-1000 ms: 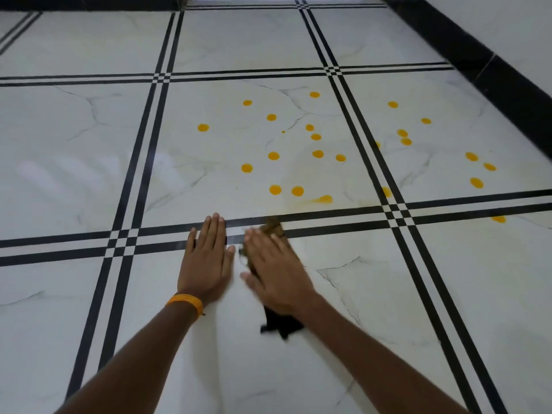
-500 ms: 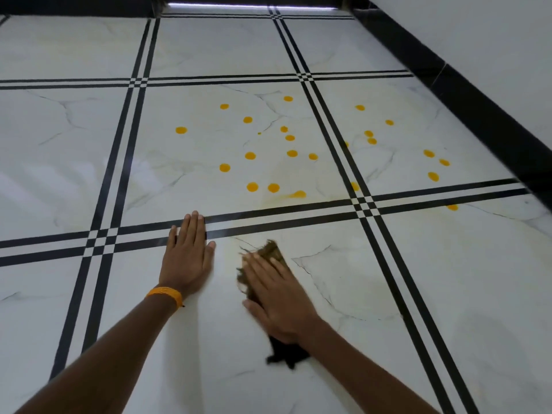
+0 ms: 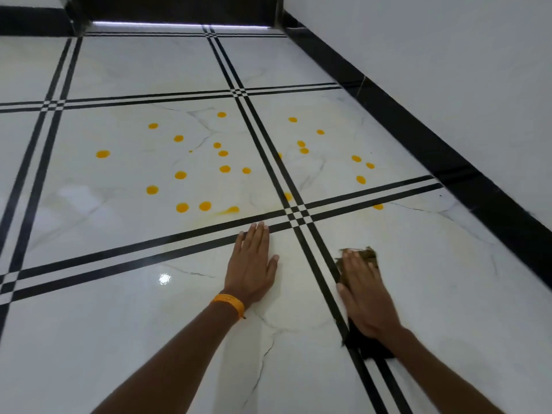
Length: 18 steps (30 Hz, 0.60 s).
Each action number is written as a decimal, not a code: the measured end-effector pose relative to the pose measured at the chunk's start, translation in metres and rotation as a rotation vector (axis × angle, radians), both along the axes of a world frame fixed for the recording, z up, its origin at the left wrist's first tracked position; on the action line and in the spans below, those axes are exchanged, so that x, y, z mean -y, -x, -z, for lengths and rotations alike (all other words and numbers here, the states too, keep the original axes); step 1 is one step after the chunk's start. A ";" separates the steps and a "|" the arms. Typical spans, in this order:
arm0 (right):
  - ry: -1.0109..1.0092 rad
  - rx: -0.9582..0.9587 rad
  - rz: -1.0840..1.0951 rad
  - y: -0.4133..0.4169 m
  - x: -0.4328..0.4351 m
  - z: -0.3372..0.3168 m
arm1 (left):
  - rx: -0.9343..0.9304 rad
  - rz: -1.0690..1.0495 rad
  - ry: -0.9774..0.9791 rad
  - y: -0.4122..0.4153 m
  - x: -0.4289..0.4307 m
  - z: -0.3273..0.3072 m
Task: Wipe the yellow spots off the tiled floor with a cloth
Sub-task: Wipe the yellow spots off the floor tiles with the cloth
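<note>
Several round yellow spots (image 3: pixel 181 175) dot the white marble tiled floor (image 3: pixel 134 309) ahead of me, on two tiles split by black double lines. One spot (image 3: pixel 231 209) nearest me is smeared. My right hand (image 3: pixel 363 294) presses flat on a dark cloth (image 3: pixel 366 253), stained brownish-yellow at its far end, lying over the black lines to the right. The cloth's dark tail (image 3: pixel 369 348) shows behind the wrist. My left hand (image 3: pixel 252 262) lies flat on the floor with fingers together, holding nothing, an orange band (image 3: pixel 228 303) on its wrist.
A white wall (image 3: pixel 448 70) with a black skirting (image 3: pixel 433 150) runs along the right side. A dark threshold (image 3: pixel 179 10) closes the far end. A faint yellowish film covers the tile around the smeared spot.
My right hand has slid the cloth back and to the right, from the horizontal black lines across the lengthwise ones. The view has swung left; my left hand stays planted.
</note>
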State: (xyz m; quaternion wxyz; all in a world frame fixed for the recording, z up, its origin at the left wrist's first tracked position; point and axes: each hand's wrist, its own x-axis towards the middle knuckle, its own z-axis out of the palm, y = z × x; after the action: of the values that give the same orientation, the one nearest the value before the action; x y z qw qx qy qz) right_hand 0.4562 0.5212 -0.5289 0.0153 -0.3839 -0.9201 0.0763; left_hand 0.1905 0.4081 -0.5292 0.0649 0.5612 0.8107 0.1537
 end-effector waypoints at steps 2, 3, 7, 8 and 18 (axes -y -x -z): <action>-0.010 -0.014 0.170 0.001 -0.045 0.001 | -0.032 -0.052 0.045 0.004 -0.013 0.006; -0.026 -0.023 0.237 0.013 -0.059 0.001 | -0.028 -0.089 0.056 0.005 -0.015 0.009; -0.071 -0.081 0.282 0.067 -0.071 0.003 | -0.064 -0.128 0.053 0.006 -0.022 0.018; -0.041 -0.057 0.168 0.067 -0.065 0.003 | -0.064 -0.122 0.055 0.006 -0.021 0.019; -0.028 -0.006 0.527 0.030 -0.201 -0.006 | -0.021 -0.117 0.106 0.004 -0.022 0.013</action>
State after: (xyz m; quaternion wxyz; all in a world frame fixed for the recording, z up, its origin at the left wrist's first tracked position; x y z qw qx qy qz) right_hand 0.4263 0.7221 -0.5226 0.0428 -0.6099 -0.7892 0.0582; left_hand 0.1867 0.4300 -0.5420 0.0769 0.5103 0.8497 0.1082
